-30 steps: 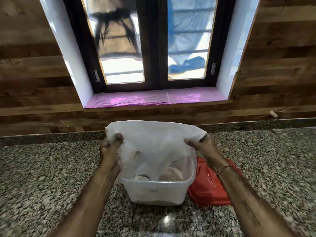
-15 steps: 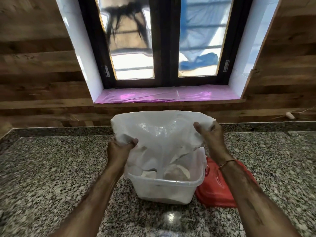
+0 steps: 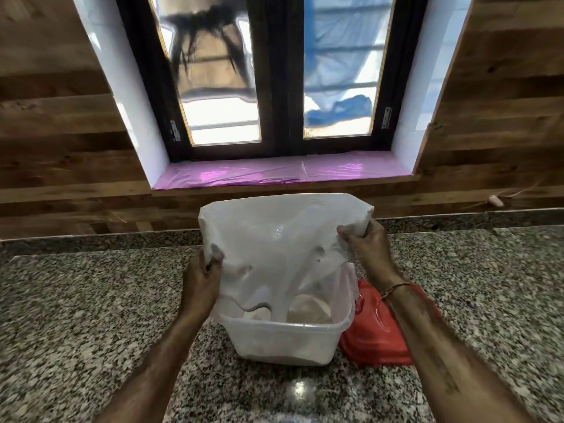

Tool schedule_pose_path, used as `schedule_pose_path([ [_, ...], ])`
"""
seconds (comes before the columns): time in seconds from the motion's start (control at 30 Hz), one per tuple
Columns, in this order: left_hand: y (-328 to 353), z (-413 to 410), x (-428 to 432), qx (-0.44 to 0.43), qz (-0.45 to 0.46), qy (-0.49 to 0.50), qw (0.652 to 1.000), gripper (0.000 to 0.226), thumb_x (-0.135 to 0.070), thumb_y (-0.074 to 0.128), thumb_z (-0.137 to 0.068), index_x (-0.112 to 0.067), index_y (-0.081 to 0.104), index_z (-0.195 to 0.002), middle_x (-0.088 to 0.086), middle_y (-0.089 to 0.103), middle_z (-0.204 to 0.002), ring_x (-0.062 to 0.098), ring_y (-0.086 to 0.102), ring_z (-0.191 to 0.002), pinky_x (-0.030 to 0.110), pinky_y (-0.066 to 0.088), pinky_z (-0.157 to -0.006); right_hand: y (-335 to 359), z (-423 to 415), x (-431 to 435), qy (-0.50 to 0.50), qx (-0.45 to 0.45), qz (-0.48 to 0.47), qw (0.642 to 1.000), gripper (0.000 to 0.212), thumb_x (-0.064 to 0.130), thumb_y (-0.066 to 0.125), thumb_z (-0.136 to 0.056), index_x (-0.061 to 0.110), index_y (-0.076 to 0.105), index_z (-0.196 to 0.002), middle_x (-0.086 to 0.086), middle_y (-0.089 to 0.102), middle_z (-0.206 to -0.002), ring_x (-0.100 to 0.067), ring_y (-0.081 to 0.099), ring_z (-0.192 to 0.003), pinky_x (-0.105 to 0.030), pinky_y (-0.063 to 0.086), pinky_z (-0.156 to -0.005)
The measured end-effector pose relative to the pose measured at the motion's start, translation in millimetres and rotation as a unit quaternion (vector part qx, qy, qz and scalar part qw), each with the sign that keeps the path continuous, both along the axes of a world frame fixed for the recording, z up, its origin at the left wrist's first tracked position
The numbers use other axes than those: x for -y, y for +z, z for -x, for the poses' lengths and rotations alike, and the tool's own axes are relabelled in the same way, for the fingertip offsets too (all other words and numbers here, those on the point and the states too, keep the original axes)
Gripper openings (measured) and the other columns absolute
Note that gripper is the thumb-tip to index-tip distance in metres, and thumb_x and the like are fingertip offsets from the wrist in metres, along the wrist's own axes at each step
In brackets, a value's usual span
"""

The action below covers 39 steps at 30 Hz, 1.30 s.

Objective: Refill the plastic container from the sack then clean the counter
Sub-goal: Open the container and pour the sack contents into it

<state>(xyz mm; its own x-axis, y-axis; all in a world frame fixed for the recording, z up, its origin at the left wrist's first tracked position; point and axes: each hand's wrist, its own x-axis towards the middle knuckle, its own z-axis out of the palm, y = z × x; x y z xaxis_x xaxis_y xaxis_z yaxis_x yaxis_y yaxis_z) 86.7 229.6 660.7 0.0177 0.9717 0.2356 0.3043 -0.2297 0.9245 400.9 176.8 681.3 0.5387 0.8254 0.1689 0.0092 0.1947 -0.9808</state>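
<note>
Left side first: the left hand (image 3: 200, 282) is clamped on a bunched fold of the sack (image 3: 280, 239), its fingertips buried in the cloth where I can't see them. The sack hangs between the two hands, right over the plastic container (image 3: 287, 340), which stands on the speckled worktop (image 3: 76, 300) at the middle of my view. The sack's top edge is stretched level, left to right. Its body drops down and toward me, with the lower end inside the container. I can't make out the sack's mouth, it's lost below the rim. Through the thin cloth I get pale rounded shapes, too hazy to name. The right hand (image 3: 366, 248) grips the upper right corner, fingers tucked behind the fabric. Just beside the container, a red lid (image 3: 375, 340) lies flat, partly covered by the right forearm.
</note>
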Motion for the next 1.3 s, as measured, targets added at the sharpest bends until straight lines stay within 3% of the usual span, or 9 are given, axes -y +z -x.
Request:
schedule_pose_path([
  [0.1, -5.7, -1.7, -3.8, -0.055, -0.047, 0.044, 0.996, 0.048, -0.05, 0.046, -0.103, -0.009, 0.066, -0.116, 0.006, 0.073, -0.094, 0.027, 0.071, -0.086, 0.038, 0.057, -0.066, -4.6, -0.2, -8.8, -0.039, 0.039, 0.017, 0.998, 0.013, 0.003, 0.076, -0.085, 0.007, 0.072, -0.097, -0.014, 0.077, -0.096, -0.025, 0.076, -0.082, -0.037, 0.065, -0.066],
  [0.23, 6.2, -6.9, -1.4, 0.197, 0.132, -0.078, 0.968, 0.037, -0.025, 0.071, -0.094, -0.007, 0.064, -0.126, 0.017, 0.077, -0.11, 0.038, 0.075, -0.099, 0.05, 0.063, -0.079, -8.3, -0.4, -17.2, -0.036, 0.041, 0.046, 0.997, 0.015, 0.008, 0.075, -0.086, 0.014, 0.072, -0.099, -0.011, 0.078, -0.098, -0.034, 0.076, -0.094, -0.055, 0.064, -0.077],
  [0.43, 9.6, -6.2, -2.0, 0.251, 0.294, -0.129, 0.913, 0.057, -0.018, 0.076, -0.088, -0.012, 0.051, -0.139, 0.013, 0.073, -0.121, 0.031, 0.075, -0.1, 0.037, 0.064, -0.069, -15.1, 0.2, -18.3, -0.012, -0.002, 0.073, 0.997, 0.019, -0.001, 0.068, -0.09, 0.016, 0.069, -0.097, -0.009, 0.077, -0.096, -0.033, 0.074, -0.093, -0.048, 0.061, -0.085],
  [0.57, 16.2, -5.8, -0.3, 0.157, 0.244, -0.102, 0.952, 0.015, -0.035, 0.059, -0.102, -0.021, 0.059, -0.11, 0.013, 0.073, -0.113, 0.03, 0.072, -0.098, 0.046, 0.062, -0.08, -14.2, -6.2, -15.6, -0.027, 0.051, 0.074, 0.996, 0.016, 0.002, 0.066, -0.092, 0.014, 0.069, -0.101, -0.009, 0.076, -0.095, -0.031, 0.074, -0.091, -0.039, 0.061, -0.079],
  [0.67, 14.3, -2.2, -2.8, 0.017, 0.171, -0.078, 0.982, 0.035, -0.053, 0.054, -0.098, -0.02, 0.067, -0.094, 0.014, 0.075, -0.103, 0.034, 0.072, -0.096, 0.058, 0.06, -0.084, -12.9, -4.6, -13.5, -0.054, 0.166, 0.082, 0.981, 0.018, 0.011, 0.065, -0.094, 0.01, 0.069, -0.112, -0.011, 0.076, -0.098, -0.031, 0.072, -0.093, -0.043, 0.059, -0.082],
  [0.77, 12.4, -7.3, 1.1, -0.083, 0.082, 0.0, 0.993, 0.024, -0.028, 0.051, -0.104, -0.017, 0.063, -0.086, 0.009, 0.069, -0.085, 0.032, 0.067, -0.084, 0.042, 0.056, -0.072, -14.8, 2.5, -11.3, -0.09, 0.226, 0.089, 0.966, 0.032, 0.014, 0.064, -0.095, 0.011, 0.064, -0.127, -0.01, 0.075, -0.104, -0.029, 0.069, -0.096, -0.041, 0.057, -0.085],
  [1.0, 19.0, -7.1, 5.4, 0.09, 0.113, -0.038, 0.989, 0.019, -0.032, 0.053, -0.106, -0.021, 0.068, -0.103, 0.011, 0.076, -0.102, 0.029, 0.073, -0.097, 0.051, 0.061, -0.086, -10.0, -1.2, 16.8, 0.184, 0.003, 0.12, 0.976, 0.046, 0.018, 0.088, -0.075, 0.009, 0.072, -0.117, -0.008, 0.079, -0.111, -0.026, 0.076, -0.103, -0.038, 0.062, -0.084],
  [1.13, 26.5, -9.3, 13.5, 0.119, 0.015, -0.043, 0.992, 0.016, -0.025, 0.06, -0.104, -0.016, 0.072, -0.11, 0.004, 0.079, -0.099, 0.025, 0.076, -0.094, 0.048, 0.062, -0.08, -0.2, -1.3, 19.9, 0.086, 0.053, 0.036, 0.994, 0.013, 0.004, 0.08, -0.084, 0.002, 0.078, -0.097, -0.012, 0.081, -0.096, -0.03, 0.078, -0.091, -0.042, 0.063, -0.083],
  [1.3, 21.5, 2.8, 14.5, 0.146, 0.177, -0.175, 0.957, 0.037, -0.018, 0.081, -0.084, -0.012, 0.069, -0.119, 0.011, 0.079, -0.108, 0.033, 0.076, -0.1, 0.051, 0.062, -0.087, -4.4, -2.4, 24.1, 0.089, 0.042, 0.019, 0.995, 0.02, 0.009, 0.072, -0.093, 0.001, 0.072, -0.111, -0.017, 0.078, -0.108, -0.035, 0.075, -0.102, -0.05, 0.06, -0.091],
])
